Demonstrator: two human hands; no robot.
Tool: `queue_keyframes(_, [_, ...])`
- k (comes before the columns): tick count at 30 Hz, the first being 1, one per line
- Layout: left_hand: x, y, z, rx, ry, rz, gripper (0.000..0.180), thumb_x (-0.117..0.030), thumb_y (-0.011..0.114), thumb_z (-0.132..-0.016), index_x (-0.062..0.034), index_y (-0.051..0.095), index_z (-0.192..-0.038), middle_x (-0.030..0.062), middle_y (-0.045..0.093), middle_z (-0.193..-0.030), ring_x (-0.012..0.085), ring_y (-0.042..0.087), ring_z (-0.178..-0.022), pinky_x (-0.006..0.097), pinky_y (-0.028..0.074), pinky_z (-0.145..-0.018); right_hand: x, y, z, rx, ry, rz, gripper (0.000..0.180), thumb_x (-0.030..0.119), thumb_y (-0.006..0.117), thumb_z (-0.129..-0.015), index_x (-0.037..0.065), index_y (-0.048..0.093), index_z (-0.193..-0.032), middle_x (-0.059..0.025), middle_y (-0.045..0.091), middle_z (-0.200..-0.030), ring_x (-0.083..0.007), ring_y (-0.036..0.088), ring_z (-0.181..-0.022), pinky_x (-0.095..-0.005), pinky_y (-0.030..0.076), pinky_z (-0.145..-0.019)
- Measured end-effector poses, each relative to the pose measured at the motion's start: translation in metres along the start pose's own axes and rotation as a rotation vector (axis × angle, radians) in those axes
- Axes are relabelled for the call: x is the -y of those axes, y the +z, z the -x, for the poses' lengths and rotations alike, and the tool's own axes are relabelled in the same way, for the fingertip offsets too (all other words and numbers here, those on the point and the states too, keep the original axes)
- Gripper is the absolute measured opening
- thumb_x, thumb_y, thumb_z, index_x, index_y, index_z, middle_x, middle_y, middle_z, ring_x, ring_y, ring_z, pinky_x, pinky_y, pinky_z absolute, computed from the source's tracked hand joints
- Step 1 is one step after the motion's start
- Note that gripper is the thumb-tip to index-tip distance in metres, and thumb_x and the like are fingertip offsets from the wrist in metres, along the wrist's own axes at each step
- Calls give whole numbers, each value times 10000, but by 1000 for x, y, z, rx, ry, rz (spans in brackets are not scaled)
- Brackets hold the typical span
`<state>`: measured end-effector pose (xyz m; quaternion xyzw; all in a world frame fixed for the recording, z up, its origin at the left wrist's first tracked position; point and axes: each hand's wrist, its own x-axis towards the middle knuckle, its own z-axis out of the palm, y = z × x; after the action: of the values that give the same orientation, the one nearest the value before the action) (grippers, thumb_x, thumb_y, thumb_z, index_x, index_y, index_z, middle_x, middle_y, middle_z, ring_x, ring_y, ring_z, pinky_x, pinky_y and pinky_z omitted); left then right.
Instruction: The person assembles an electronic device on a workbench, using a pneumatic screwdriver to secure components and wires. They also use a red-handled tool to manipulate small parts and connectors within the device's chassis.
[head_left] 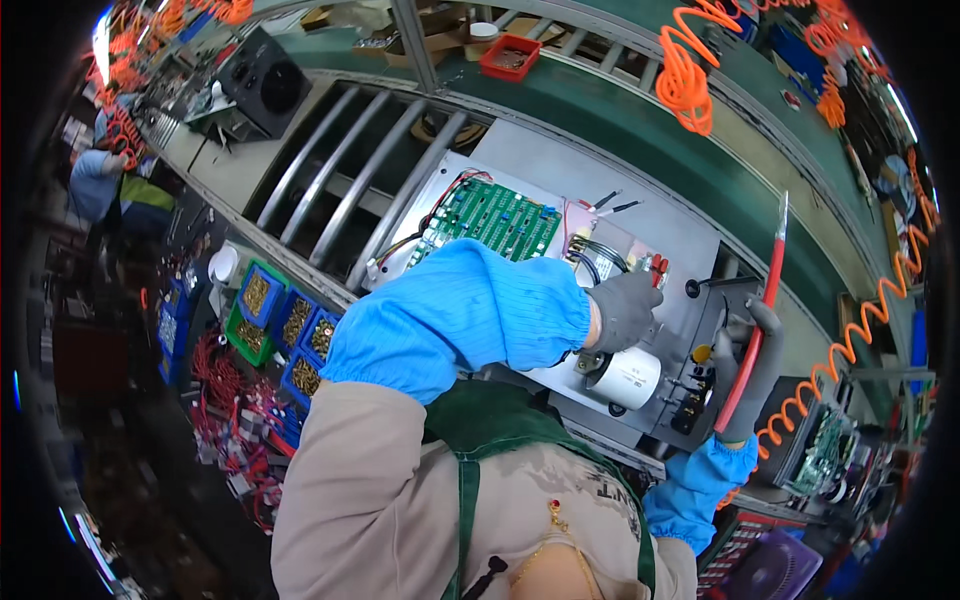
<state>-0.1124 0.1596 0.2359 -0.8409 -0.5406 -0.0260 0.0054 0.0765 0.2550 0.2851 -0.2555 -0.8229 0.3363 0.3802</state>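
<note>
My left hand [622, 310], in a grey glove, reaches across the metal panel [693, 238]. Its fingers are bent beside a small red part [658, 268] and black wires [598, 252]; what they grip is hidden. A long red, cable-like piece [757, 335] with a pale tapered tip slants through my right hand [755, 365], also gloved in grey. Those fingers are closed around it. Left of the wires lies a green circuit board [500, 222] on the panel. Below my left hand is a white cylinder [628, 378], lying on its side.
Metal rollers [370, 165] run to the left of the panel. Blue bins [300, 320] of small brass-coloured fasteners stand at the bench's near left, above bundled red wires [235, 400]. Coiled orange hoses [685, 85] hang overhead and at right. A red tray [510, 57] sits at the back.
</note>
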Motion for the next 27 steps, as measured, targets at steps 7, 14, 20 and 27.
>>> queue_keyframes(7, [-6,-23,11,107,-165,-132,248,-210,594,-741,-62,692,-915,56,561,-1040,210,466,-1023,348,336,-889,1,-5,-2,11,15,23,444,-150,589,-708,62,523,-1092,-79,561,-989,-100,575,-752,-222,495,-651])
queue_keyframes(14, [-11,-33,1,444,-22,-340,259,-266,604,-790,-182,708,-1013,14,545,-1090,217,432,-1119,434,280,-972,5,-6,-6,16,-26,31,442,-140,578,-679,50,526,-1074,-85,550,-1014,-106,573,-741,-237,502,-676])
queue_keyframes(20, [-11,-36,2,441,-14,-306,268,-232,579,-809,-158,691,-1040,26,548,-1128,230,423,-1160,479,222,-1052,3,-4,-7,-1,-21,18,441,-147,575,-686,49,527,-1078,-79,555,-983,-100,568,-721,-228,496,-655])
queue_keyframes(27, [-15,31,1,41,-302,-192,531,-395,623,-690,-129,620,-1150,83,540,-1265,281,443,-1222,534,205,-1079,-7,-5,1,16,-1,-9,466,-91,608,-712,81,543,-1140,-44,565,-942,-123,549,-805,-252,464,-706])
